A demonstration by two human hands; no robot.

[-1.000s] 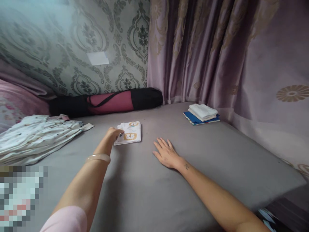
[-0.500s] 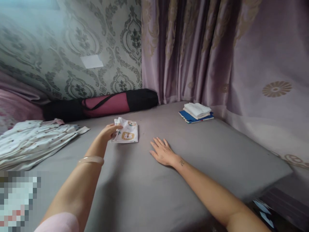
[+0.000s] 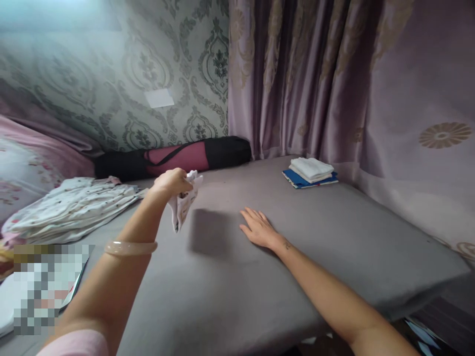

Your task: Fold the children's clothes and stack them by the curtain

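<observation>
My left hand (image 3: 173, 182) is closed round a small folded white cloth (image 3: 182, 205) with a coloured print. The cloth hangs above the grey bed sheet (image 3: 222, 296) and casts a shadow to its right. Palm down, my right hand (image 3: 260, 227) rests on the sheet with its fingers stretched out, holding nothing. Farther back on the right, folded white cloths (image 3: 311, 168) lie stacked on a blue folded item (image 3: 297, 180). A spread pile of white patterned fabric (image 3: 77, 207) lies at the left.
A long black and dark pink bag (image 3: 185, 159) lies along the patterned wall. Purple curtains (image 3: 282, 79) hang at the back and right. A pink floral fabric (image 3: 22, 173) is at the far left. The bed's edge (image 3: 419, 296) runs along the lower right.
My left hand has lifted and turned the folded cloth, which now hangs edge-on over its shadow. My right hand stays flat on the sheet. The view has shifted slightly left.
</observation>
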